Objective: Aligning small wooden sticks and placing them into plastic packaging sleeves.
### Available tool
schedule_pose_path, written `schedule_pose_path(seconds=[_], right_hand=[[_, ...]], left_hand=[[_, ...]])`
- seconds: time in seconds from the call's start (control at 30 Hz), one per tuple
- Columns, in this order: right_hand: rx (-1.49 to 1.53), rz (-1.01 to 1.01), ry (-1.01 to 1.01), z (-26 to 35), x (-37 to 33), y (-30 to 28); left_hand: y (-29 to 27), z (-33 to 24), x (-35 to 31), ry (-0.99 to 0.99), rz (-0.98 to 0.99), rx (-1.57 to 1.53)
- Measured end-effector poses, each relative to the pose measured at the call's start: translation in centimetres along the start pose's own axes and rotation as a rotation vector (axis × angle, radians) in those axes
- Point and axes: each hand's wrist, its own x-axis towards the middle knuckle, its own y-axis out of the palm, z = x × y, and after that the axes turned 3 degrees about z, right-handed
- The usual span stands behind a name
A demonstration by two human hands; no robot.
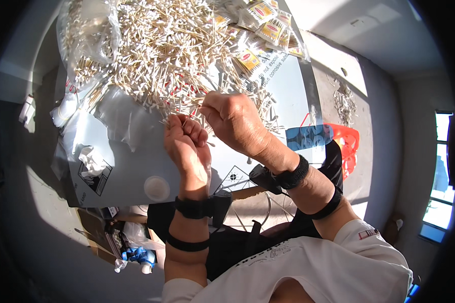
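Observation:
A large heap of cotton swabs [156, 45] covers the far part of the table. At its near edge my left hand [186, 144] is closed, palm turned up and fingers curled in. A white swab tip shows beside its palm, so it seems to hold cotton swabs. Just right of it, slightly higher, my right hand [235, 121] is closed in a pinch over the swabs. What sits between its fingertips is hidden. Loose swabs lie around both hands, with some red showing among them.
A clear bag of swabs [88, 38] stands far left. Small yellow-labelled packets [270, 31] lie far right. Nearer are crumpled white tissue [92, 160] and a round white lid [156, 188]. A red bag [346, 146] is beyond the right edge; an open cardboard box [98, 235] sits below left.

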Motion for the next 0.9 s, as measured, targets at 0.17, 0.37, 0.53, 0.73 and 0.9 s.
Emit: schedule_pose_path(seconds=[0.17,0.37,0.53,0.73,0.9], right_hand=[[-0.145,-0.074,0.244,-5.5,1.7,-1.8],[-0.262,0.091,0.205,-6.6,2.4,-0.7],[-0.090,-0.098,0.255,-4.8,1.6,-1.8],[0.201,0.068,0.053,-1.6,-1.3,-1.1],[0.143,0.064,-0.200,-0.8,-1.2,-0.3]], left_hand=[[0.1,-0.1,-0.1,0.045,-0.007,0.019],[-0.3,0.2,0.2,-0.093,0.100,0.018],[-0.6,0.2,0.2,-0.070,0.137,-0.069],[-0.3,0.2,0.2,-0.184,0.199,-0.218],[1.7,0.6,-0.2,-0.064,0.028,-0.172]])
